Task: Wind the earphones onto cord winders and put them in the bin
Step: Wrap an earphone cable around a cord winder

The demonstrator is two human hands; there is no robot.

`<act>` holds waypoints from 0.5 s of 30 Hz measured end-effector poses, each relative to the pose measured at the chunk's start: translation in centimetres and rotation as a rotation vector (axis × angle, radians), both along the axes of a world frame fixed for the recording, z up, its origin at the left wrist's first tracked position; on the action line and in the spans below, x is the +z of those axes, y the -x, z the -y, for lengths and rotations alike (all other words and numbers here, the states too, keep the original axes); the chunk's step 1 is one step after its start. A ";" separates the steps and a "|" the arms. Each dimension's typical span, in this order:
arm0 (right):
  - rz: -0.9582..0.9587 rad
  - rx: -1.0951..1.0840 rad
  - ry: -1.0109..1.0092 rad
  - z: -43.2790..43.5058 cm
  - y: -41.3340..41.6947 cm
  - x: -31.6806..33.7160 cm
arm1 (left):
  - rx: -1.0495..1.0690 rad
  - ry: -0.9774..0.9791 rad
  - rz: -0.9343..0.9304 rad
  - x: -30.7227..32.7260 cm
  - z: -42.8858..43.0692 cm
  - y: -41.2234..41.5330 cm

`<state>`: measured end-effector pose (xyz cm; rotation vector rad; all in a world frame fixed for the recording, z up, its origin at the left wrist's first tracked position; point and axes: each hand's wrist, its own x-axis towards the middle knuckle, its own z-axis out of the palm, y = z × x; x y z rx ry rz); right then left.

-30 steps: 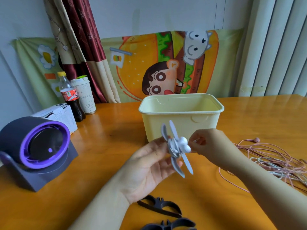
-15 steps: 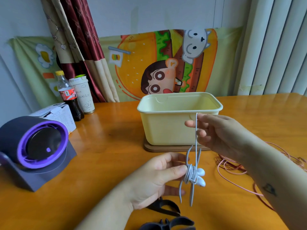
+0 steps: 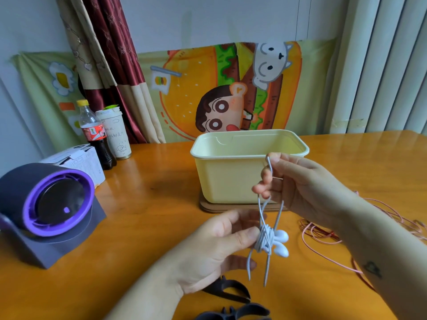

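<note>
Low in the middle of the frame, the white earphones [image 3: 280, 237] sit part-wound on a grey cord winder [image 3: 267, 271]. The left hand [image 3: 215, 250] pinches the winder between thumb and fingers to steady it. Above, the right hand [image 3: 305, 190] curls round the loose cord, drawing it taut, probably for another turn. Just behind, the yellow bin [image 3: 226, 179] stands on the table [image 3: 150, 227].

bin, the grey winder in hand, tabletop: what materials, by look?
Bin: most likely plastic, pale yellow and matte, with a moulded rim and rounded corners.
Winder: grey with thin tapering arms, probably plastic or silicone; the picture does not show which.
Table: wood or wood-look veneer, orange-brown with a glossy coat; it shows soft reflections.
</note>
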<state>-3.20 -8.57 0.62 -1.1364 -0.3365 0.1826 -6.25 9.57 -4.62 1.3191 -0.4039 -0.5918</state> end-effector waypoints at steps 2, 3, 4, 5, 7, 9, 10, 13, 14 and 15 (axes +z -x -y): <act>-0.033 -0.022 -0.049 0.2 -0.4 -0.4 | 0.015 0.037 0.004 0.2 -0.1 0.0; -0.049 -0.026 -0.081 0.1 -0.6 -0.5 | 0.018 0.045 0.006 0.3 0.0 -0.1; -0.055 -0.032 -0.110 0.0 -0.7 -0.7 | 0.020 0.051 0.007 0.3 -0.1 -0.1; -0.051 -0.045 -0.135 -0.2 -0.8 -0.8 | 0.026 0.056 0.003 0.3 0.0 -0.1; -0.019 -0.082 -0.174 -0.4 -0.9 -0.8 | 0.043 0.062 -0.017 0.3 0.0 -0.1; 0.010 -0.107 -0.209 -0.4 -1.0 -0.7 | 0.057 0.069 -0.040 0.4 -0.1 -0.1; 0.018 -0.112 -0.220 -0.3 -1.0 -0.7 | 0.064 0.073 -0.046 0.4 -0.1 -0.2; 0.005 -0.102 -0.216 -0.3 -1.2 -1.1 | 0.067 0.072 -0.017 0.3 0.0 -0.1; -0.015 -0.098 -0.215 -0.4 -1.2 -1.3 | 0.070 0.072 -0.004 0.3 0.1 0.0; -0.042 -0.098 -0.221 -0.5 -1.3 -1.5 | 0.075 0.077 0.008 0.3 0.2 0.0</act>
